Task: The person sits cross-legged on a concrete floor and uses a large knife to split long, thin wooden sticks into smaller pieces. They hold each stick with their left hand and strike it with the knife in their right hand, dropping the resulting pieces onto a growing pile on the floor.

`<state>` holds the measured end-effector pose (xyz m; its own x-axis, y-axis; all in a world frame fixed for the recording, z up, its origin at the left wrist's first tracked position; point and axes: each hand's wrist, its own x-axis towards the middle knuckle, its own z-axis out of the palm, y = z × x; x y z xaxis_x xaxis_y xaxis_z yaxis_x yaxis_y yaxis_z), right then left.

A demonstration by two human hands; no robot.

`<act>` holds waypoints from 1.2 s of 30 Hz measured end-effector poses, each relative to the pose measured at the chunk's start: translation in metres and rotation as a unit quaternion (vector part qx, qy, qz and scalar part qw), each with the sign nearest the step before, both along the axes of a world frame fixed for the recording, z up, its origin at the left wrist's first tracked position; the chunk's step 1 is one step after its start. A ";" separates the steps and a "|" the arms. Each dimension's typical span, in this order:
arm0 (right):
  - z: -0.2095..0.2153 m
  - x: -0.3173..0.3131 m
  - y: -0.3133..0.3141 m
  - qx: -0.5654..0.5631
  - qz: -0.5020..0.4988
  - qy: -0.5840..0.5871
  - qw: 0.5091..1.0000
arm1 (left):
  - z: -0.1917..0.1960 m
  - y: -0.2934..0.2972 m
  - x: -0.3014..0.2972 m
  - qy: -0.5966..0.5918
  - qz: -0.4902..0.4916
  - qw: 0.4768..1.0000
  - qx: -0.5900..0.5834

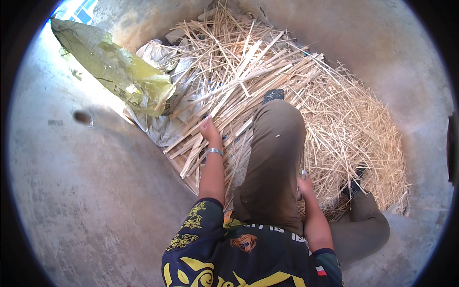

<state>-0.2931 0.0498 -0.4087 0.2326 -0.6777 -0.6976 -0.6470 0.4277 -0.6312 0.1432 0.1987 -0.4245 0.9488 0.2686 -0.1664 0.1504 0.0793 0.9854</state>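
Note:
My left hand [211, 130], with a metal bracelet on the wrist, reaches forward into a heap of pale split wooden strips [239, 71], and its fingers curl over a few of them. My right hand [304, 184] rests beside my right thigh, closed around a small metal tool [303, 173] whose tip sticks up; most of the tool is hidden. My left leg in brown trousers [275, 158] stretches over the strips, with a dark shoe [273, 95] at its end.
Fine straw-like shavings [363, 129] are piled to the right, around my other foot [355, 182]. A yellow-green sack [114, 67] and crumpled grey sheeting [158, 126] lie at the left of the heap. Bare concrete floor [86, 191] surrounds everything.

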 end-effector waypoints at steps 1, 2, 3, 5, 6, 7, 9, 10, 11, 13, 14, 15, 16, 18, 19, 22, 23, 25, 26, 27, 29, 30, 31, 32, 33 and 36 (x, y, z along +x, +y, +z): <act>-0.002 -0.001 0.000 0.001 -0.001 -0.004 1.000 | 0.003 0.004 0.007 -0.002 -0.037 0.999 0.011; -0.006 -0.004 -0.002 0.000 -0.005 -0.005 1.000 | 0.007 0.004 0.009 0.034 -0.072 0.997 -0.004; -0.011 -0.007 -0.003 0.004 -0.010 -0.003 1.000 | 0.011 0.004 0.012 0.070 -0.107 0.992 -0.018; -0.019 -0.010 -0.004 0.011 -0.016 0.000 1.000 | 0.013 0.004 0.019 0.116 -0.148 0.982 -0.024; -0.015 -0.007 -0.004 0.008 -0.006 0.004 1.000 | 0.007 0.008 0.024 0.126 -0.152 0.980 -0.014; -0.011 -0.004 -0.003 0.005 0.004 0.008 1.000 | 0.001 0.011 0.028 0.136 -0.156 0.978 -0.004; -0.009 -0.005 -0.003 0.006 0.006 0.013 1.000 | -0.010 0.013 0.033 0.117 -0.167 0.979 0.028; -0.008 -0.006 -0.002 0.011 0.002 0.013 1.000 | -0.016 0.015 0.035 0.097 -0.166 0.980 0.057; -0.007 -0.003 -0.003 0.015 0.005 0.010 1.000 | -0.025 0.022 0.042 0.075 -0.158 0.981 0.086; 0.005 0.006 -0.001 0.014 0.011 0.003 1.000 | -0.043 0.053 0.053 0.012 -0.136 0.983 0.119; 0.008 0.008 0.001 0.014 0.010 0.001 1.000 | -0.047 0.068 0.053 -0.017 -0.129 0.982 0.136; 0.005 0.005 0.000 0.014 0.003 -0.010 1.000 | -0.042 0.073 0.046 0.011 -0.140 0.982 0.124; -0.007 -0.006 -0.002 0.012 -0.012 -0.018 1.000 | -0.027 0.073 0.035 0.042 -0.159 0.980 0.112; -0.015 -0.011 0.000 0.005 -0.014 -0.028 1.000 | -0.005 0.101 0.016 0.052 -0.147 0.981 0.116; -0.013 -0.010 0.002 -0.001 -0.014 -0.024 1.000 | -0.003 0.116 0.009 0.035 -0.130 0.982 0.131; -0.009 -0.002 0.003 -0.004 -0.001 -0.019 1.000 | -0.001 0.171 -0.011 0.032 -0.124 0.984 0.122; -0.007 -0.001 0.002 -0.003 0.001 -0.016 1.000 | 0.000 0.183 -0.019 0.048 -0.114 0.986 0.116; -0.010 -0.004 0.000 -0.001 0.004 -0.017 1.000 | 0.001 0.199 -0.032 0.081 -0.097 0.987 0.100; -0.010 -0.004 0.000 0.001 0.008 -0.017 1.000 | 0.002 0.204 -0.039 0.095 -0.086 0.988 0.089; -0.010 -0.004 0.000 -0.007 0.011 -0.011 1.000 | 0.003 0.207 -0.046 0.109 -0.074 0.988 0.078; -0.005 -0.004 0.000 -0.024 0.021 0.002 1.000 | 0.003 0.209 -0.054 0.132 -0.057 0.988 0.058; -0.001 -0.002 0.001 -0.025 0.020 0.003 0.999 | 0.003 0.209 -0.056 0.141 -0.051 0.987 0.050; 0.003 0.000 0.002 -0.027 0.020 0.004 0.999 | 0.003 0.208 -0.057 0.151 -0.045 0.987 0.042; 0.006 0.002 0.002 -0.028 0.019 0.006 0.999 | 0.003 0.208 -0.058 0.155 -0.041 0.987 0.022; 0.008 0.002 0.002 -0.027 0.022 0.008 0.999 | 0.002 0.207 -0.058 0.159 -0.037 0.987 0.002; 0.009 0.001 0.001 -0.029 0.024 0.009 0.999 | 0.006 0.201 -0.061 0.154 -0.022 0.986 -0.054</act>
<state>-0.2922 0.0506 -0.3996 0.2535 -0.7051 -0.6623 -0.6777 0.3591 -0.6417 0.0824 0.3995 -0.4182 0.8594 0.1931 -0.4735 0.4466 0.1673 0.8789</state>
